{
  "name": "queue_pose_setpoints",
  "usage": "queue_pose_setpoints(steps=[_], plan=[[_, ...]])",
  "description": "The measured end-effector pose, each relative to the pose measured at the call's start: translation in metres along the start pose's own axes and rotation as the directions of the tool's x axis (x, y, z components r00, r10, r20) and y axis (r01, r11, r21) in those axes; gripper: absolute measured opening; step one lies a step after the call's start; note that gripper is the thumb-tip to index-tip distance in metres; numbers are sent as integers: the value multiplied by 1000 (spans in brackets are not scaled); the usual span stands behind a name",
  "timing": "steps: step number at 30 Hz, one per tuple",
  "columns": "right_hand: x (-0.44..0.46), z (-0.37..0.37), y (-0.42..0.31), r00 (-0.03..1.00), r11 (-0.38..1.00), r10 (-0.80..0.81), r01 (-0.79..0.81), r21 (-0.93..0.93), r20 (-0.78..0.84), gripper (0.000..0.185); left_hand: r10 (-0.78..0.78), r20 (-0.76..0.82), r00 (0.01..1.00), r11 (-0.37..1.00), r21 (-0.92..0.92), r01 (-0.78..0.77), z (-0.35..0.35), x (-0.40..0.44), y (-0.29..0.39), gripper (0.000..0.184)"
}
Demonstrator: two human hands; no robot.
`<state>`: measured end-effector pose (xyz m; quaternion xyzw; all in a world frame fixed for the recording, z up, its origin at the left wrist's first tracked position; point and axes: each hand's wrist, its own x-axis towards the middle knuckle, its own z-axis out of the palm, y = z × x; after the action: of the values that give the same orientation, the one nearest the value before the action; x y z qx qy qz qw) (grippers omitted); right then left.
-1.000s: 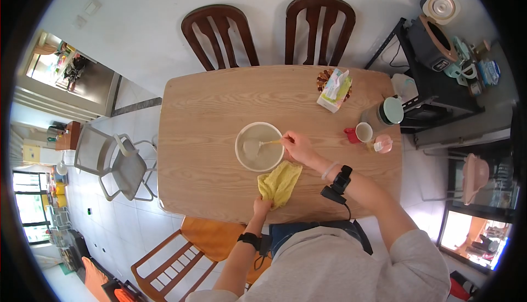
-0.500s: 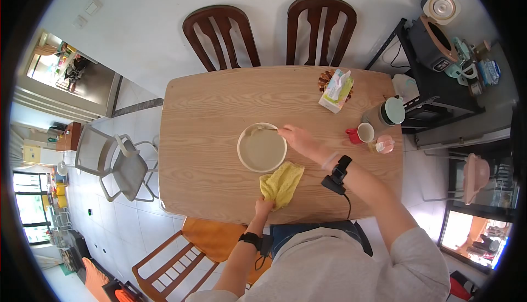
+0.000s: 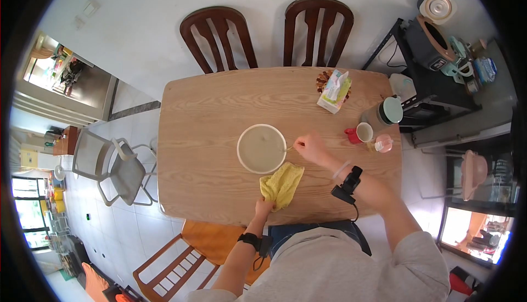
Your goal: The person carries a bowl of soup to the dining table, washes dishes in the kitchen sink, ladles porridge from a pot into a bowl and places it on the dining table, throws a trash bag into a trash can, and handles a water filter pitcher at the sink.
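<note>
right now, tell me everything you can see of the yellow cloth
The yellow cloth looks like soft, textured fabric, rumpled and unevenly folded. It lies on the wooden table between the bowl and the person's edge of the table. The left hand touches its near-left part; whether it grips is unclear. Its far end is close to the bowl, but contact can't be told.

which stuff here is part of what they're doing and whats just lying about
Seems in use:
- bowl
- thin utensil in the right hand, at the bowl's rim
- yellow cloth, left hand on its edge

Just lying about, untouched:
- tissue box
- mug with red handle
- lidded jug
- pink-topped container
</note>
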<state>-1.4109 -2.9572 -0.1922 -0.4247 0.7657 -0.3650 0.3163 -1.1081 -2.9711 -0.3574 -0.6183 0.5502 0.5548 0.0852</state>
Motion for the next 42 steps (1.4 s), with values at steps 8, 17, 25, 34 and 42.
queue_pose_setpoints(steps=[8,17,25,34,42], plan=[[-8,24,9,884,707,407,-465,533,232,18,-1,44,999,1000,6,0,-5,-9,8,44],[-21,7,-32,960,783,268,-267,561,83,20,0,39,999,1000,27,-1,-4,-7,7,43],[-22,-8,-54,940,961,-267,277,15,-214,14,11,37,999,1000,21,-12,-5,-3,3,43],[-5,15,-18,886,921,-386,388,-46,-256,16,6,57,998,998,64,-10,-8,-9,12,44],[-12,15,-20,977,939,7,67,336,-214,19,7,52,999,1000,16,-8,-11,-16,15,49]])
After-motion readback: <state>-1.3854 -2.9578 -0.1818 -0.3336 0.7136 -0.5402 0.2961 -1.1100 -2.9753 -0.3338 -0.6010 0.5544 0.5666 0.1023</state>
